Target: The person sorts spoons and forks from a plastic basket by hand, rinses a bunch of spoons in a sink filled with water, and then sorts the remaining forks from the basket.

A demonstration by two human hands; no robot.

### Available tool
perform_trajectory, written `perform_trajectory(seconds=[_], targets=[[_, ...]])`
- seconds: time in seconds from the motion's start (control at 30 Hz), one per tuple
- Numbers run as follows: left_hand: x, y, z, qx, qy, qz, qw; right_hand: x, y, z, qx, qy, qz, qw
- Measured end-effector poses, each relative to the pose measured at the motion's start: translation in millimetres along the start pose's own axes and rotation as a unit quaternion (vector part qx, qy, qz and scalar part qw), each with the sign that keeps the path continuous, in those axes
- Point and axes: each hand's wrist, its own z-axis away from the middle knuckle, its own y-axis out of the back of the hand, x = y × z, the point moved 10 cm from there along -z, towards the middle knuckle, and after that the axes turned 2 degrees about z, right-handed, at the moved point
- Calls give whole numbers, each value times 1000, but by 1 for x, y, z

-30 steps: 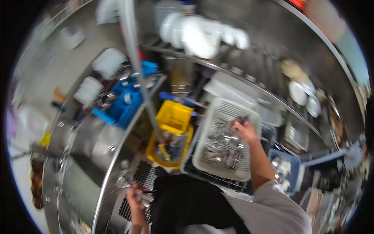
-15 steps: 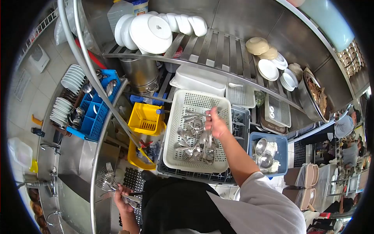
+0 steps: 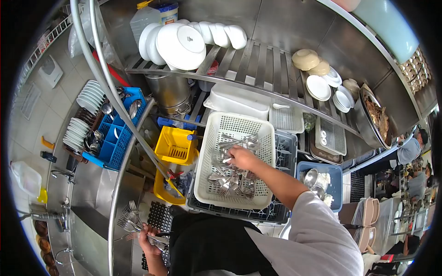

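Observation:
My left hand is closed around a bunch of forks, held low at the left beside the steel sink edge. The fork heads fan out up and to the left, and handles stick out on the other side of the fist. My right hand reaches into a cream perforated basket. Its fingers are curled down on a piece of cutlery, of which only a small bright part shows. Around it lies a loose pile of spoons and forks.
Under the basket sits a dark dish rack. Yellow bins stand left of it, and a blue tub with metal bowls is at the right. A blue caddy and metal rail lie left; a slatted shelf holds dishes above.
My right hand has moved down and left into the cutlery, its fingers going from stretched out to curled. My left hand still grips the forks. The view has shifted slightly.

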Motion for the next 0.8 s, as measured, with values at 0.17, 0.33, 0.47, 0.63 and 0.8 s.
perform_trajectory(seconds=[0.17,0.33,0.47,0.63,0.8], targets=[[-3,10,-5,38,18,23,999,1,-32,-9,-133,42,95,986],[1,-6,-7,28,-1,1,1000,-16,-35,9,-57,96,141,984],[-3,-22,-9,-3,-1,-37,999,-3,-32,9,-18,59,83,995],[-13,-38,-6,-12,12,-81,997,6,-28,4,-30,27,91,995],[-21,-47,-5,-5,9,-83,996,-12,-51,9,-36,49,136,989]])
